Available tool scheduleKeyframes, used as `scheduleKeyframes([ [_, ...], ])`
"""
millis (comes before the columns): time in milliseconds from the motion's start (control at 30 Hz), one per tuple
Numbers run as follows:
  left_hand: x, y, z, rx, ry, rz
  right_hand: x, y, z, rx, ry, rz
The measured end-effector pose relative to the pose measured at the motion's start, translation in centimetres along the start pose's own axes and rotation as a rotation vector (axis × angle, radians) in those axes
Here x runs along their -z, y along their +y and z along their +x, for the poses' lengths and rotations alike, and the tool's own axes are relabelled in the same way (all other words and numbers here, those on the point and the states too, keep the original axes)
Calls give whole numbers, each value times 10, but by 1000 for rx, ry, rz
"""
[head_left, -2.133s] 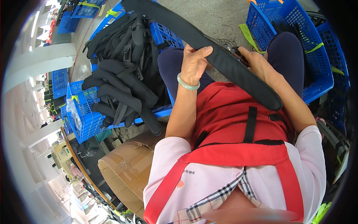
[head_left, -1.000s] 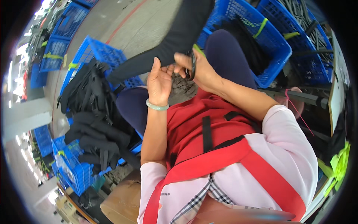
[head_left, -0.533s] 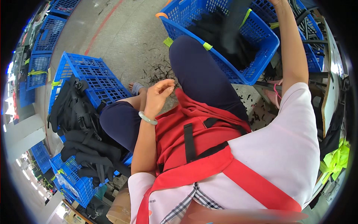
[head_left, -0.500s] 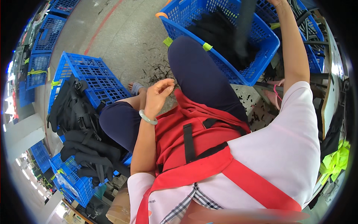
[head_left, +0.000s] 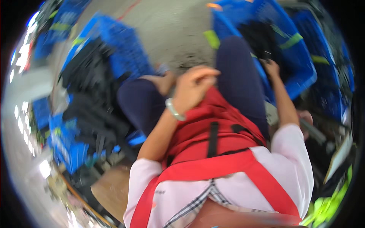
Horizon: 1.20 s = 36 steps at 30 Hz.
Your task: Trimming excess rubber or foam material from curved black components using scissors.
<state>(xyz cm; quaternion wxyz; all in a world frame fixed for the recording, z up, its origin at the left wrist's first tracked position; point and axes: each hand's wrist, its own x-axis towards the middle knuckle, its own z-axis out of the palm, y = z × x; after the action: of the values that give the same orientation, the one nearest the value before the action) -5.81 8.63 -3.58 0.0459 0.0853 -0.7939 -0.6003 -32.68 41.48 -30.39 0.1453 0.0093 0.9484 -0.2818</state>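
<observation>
My left hand (head_left: 194, 84) is raised above the red apron (head_left: 197, 140) on my lap, with a pale bangle (head_left: 174, 109) at its wrist. Its fingers are curled in against the thumb; anything small between them cannot be made out. On the right, my right hand (head_left: 271, 70) is at the near side of a blue crate (head_left: 304, 78) containing black strip-like pieces (head_left: 260, 36). Those fingers are beside the black pieces, but blur hides whether they grip one.
At left, a blue crate (head_left: 131, 49) stands by a heap of black padded pieces (head_left: 89, 72). A smaller blue basket (head_left: 68, 146) is lower left. More blue crates (head_left: 323, 57) line the right. Dark scraps (head_left: 190, 59) lie on the floor; bright yellow-green material (head_left: 329, 207) is lower right.
My right hand has come down from the top edge to the crate's near side. The long black strip hanging over the crate no longer shows there. The whole view has shifted and blurred.
</observation>
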Motion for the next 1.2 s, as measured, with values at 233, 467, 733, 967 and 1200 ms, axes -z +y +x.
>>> scheduleKeyframes([
  [233,43,184,-67,-821,-527,-1083,111,-102,-7,190,-240,704],
  [467,67,166,-117,-851,-519,-1037,79,-288,-75,595,-184,578],
  [733,221,6,-157,-303,812,790,68,-318,-110,855,-235,62],
  [967,315,-133,-274,881,1253,733,54,-325,-123,865,-243,81],
  [1200,288,-64,-221,-87,1282,-1049,51,-310,-127,734,-303,154],
])
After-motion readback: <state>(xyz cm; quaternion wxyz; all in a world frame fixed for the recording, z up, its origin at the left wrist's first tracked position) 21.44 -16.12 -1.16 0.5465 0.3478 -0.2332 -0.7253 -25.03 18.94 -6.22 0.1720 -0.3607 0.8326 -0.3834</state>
